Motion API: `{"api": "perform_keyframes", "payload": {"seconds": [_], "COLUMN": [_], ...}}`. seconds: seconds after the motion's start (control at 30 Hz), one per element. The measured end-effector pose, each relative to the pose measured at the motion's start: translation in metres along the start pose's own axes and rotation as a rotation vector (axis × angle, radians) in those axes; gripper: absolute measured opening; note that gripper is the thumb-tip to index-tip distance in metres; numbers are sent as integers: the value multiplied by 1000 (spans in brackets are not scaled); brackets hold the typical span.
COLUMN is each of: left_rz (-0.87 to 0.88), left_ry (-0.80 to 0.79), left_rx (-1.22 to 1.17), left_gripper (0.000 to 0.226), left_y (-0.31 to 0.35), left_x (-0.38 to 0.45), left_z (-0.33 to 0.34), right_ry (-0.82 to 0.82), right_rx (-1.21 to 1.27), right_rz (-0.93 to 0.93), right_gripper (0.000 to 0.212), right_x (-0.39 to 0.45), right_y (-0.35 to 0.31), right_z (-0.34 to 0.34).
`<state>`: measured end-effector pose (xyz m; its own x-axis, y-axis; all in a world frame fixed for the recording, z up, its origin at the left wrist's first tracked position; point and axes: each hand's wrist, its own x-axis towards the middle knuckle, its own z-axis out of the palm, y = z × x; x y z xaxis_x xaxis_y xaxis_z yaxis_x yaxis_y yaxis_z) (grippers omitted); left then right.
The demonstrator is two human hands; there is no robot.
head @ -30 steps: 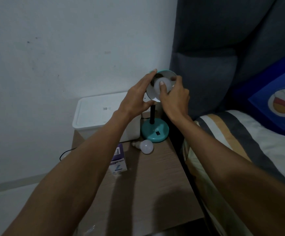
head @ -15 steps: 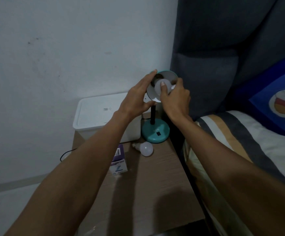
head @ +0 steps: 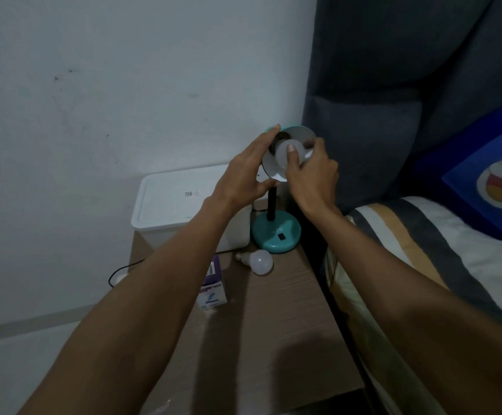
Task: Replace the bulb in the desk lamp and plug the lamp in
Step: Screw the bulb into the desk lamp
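Note:
A teal desk lamp stands at the back of the wooden bedside table (head: 273, 339) on a round base (head: 276, 235). Its shade (head: 302, 134) is tilted toward me, white inside. My left hand (head: 243, 175) grips the shade's left rim, thumb under it. My right hand (head: 312, 175) holds a white bulb (head: 282, 151) inside the shade at the socket, thumb on the bulb's front. A second white bulb (head: 260, 262) lies on the table in front of the base. A black cord (head: 121, 272) loops off the table's left side; no plug shows.
A white lidded box (head: 178, 202) sits against the wall left of the lamp. A small purple and white bulb carton (head: 212, 290) lies under my left forearm. A bed with a striped cover (head: 423, 265) and a grey headboard (head: 393, 85) borders the table on the right.
My right hand's fingers have shifted slightly around the bulb in the shade. The left hand stays on the shade's rim. Everything on the table is unmoved.

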<state>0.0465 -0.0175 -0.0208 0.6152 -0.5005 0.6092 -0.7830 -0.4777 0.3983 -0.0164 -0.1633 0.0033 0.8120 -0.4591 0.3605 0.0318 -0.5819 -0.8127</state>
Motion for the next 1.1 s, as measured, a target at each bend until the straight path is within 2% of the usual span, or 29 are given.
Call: {"api": "perform_keyframes", "payload": {"seconds": [0.23, 0.3, 0.43, 0.57, 0.67, 0.87, 1.03, 1.1], "left_rz": [-8, -13, -12, 5, -2, -7, -9, -16], "left_ry": [7, 12, 30, 24, 24, 25, 18, 13], "left_rx": [-24, -27, -31, -22, -30, -23, -24, -25], "left_gripper": [94, 95, 94, 95, 95, 95, 97, 98], "left_y": [-1, -1, 0, 3, 2, 3, 4, 3], "left_x": [1, 1, 1, 1, 0, -1, -1, -1], "left_z": [0, -1, -3, -2, -2, -4, -3, -4], "right_ry": [-29, -45, -24, -17, -79, -72, -41, -79], "right_rx": [-34, -32, 1, -21, -38, -24, -38, -40], "right_rz": [-76, -62, 10, -57, -108, 20, -51, -84], "right_gripper": [43, 48, 41, 38, 46, 46, 40, 45], "right_x": [-2, 0, 5, 4, 3, 9, 7, 7], "right_y": [-1, 0, -1, -5, -2, -1, -7, -6], "right_z": [6, 5, 3, 1, 0, -2, -2, -2]}}
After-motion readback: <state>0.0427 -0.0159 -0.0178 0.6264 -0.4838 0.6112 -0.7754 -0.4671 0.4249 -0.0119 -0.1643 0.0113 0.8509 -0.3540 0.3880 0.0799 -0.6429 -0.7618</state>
